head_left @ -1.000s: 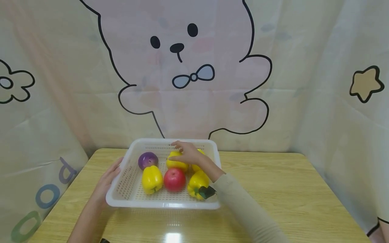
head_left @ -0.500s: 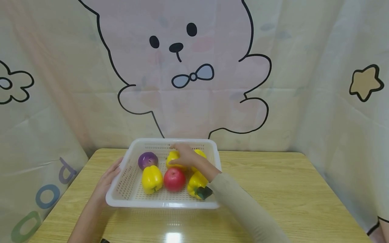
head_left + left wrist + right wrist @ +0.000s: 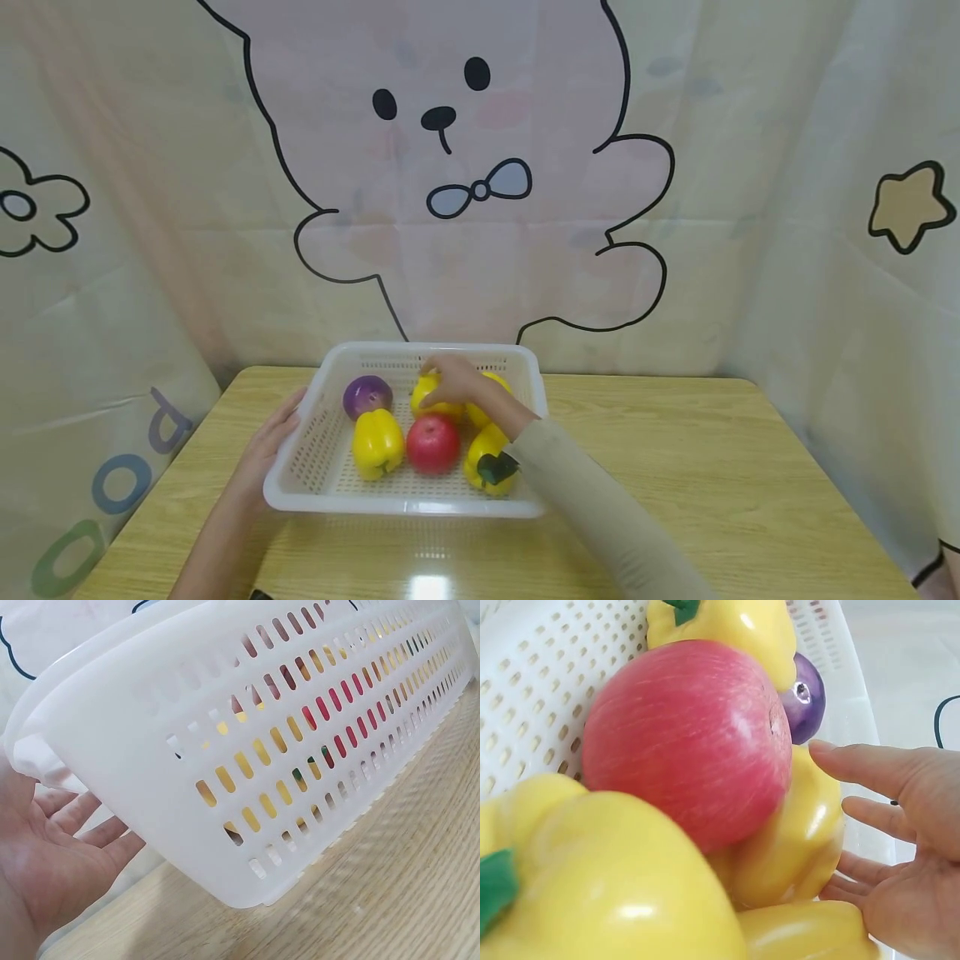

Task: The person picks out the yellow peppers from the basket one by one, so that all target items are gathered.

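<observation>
A white perforated plastic basket holds several yellow bell peppers, a red apple and a round purple fruit or vegetable. My right hand is down inside it, thumb and fingers around the back-middle yellow bell pepper; some fingertips are hidden behind that pepper. Outside the basket's left end, my left hand rests against the wall with relaxed fingers, partly hidden by the basket. One pepper lies left of the apple. Another with a dark green stem sits at front right, partly under the right sleeve.
The basket stands on a light wooden table, near its back edge. Behind the table hangs a curtain with a cartoon bear. A small dark object shows at the bottom edge of the head view.
My right hand has lowered from above the back-middle bell pepper, and its thumb and fingers have come in around it. The left hand and the basket stay in place.
</observation>
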A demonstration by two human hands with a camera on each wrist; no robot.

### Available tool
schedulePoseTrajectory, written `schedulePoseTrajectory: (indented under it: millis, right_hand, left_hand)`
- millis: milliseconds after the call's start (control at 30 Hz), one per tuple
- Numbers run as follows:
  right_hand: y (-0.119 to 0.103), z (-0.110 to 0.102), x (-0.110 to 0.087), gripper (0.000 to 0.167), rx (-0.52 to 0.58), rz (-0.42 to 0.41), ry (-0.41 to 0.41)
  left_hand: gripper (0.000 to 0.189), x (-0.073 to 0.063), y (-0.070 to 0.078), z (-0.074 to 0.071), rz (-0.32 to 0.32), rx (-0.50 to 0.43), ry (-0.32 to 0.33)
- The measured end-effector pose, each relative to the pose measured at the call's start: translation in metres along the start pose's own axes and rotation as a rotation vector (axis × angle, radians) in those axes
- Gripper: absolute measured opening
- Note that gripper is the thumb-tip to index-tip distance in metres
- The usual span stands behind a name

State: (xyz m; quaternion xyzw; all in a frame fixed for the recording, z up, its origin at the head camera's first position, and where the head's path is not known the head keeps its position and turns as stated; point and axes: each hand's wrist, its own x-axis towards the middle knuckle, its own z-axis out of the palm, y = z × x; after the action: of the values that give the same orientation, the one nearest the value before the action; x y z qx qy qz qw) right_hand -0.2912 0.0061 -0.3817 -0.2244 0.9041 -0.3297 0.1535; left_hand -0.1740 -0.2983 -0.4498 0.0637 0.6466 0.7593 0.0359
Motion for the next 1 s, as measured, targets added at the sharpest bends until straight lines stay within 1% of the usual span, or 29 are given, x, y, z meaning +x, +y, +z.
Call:
schedulePoseTrajectory:
  millis: [133,233,333,433,533,700,900,1000]
  right_hand:
    - [-0.003,0.001,0.001,0.059,0.005,-0.008,-0.013]
    - [-0.005,0.002,0.002,0.057,0.001,-0.02,-0.005]
    - [-0.006,0.005,0.003,0.056,-0.003,-0.02,0.004]
    - [-0.007,0.006,0.004,0.055,-0.001,-0.003,0.005]
    - [-0.008,0.007,0.002,0.057,0.025,0.021,-0.007]
    - [-0.007,0.008,0.003,0.058,0.038,0.019,-0.005]
    - [-0.003,0.011,0.006,0.053,0.016,0.009,0.022]
    - [-0.003,0.011,0.007,0.055,0.007,0.015,0.019]
  left_hand:
    - [0.05,0.0,0.001,0.001,-0.015,0.013,0.007]
    - [0.055,0.0,0.001,0.001,-0.019,0.017,0.009]
    - [0.053,0.0,0.0,0.001,-0.014,0.01,0.01]
    - [0.051,0.0,-0.001,0.001,-0.01,0.006,0.013]
    - [0.051,0.0,-0.002,0.001,-0.01,0.009,0.013]
    - [0.054,0.0,-0.002,0.001,-0.018,0.014,0.02]
    - [0.055,0.0,-0.001,0.0,-0.029,0.03,0.033]
    - [0.056,0.0,-0.001,0.0,-0.025,0.036,0.037]
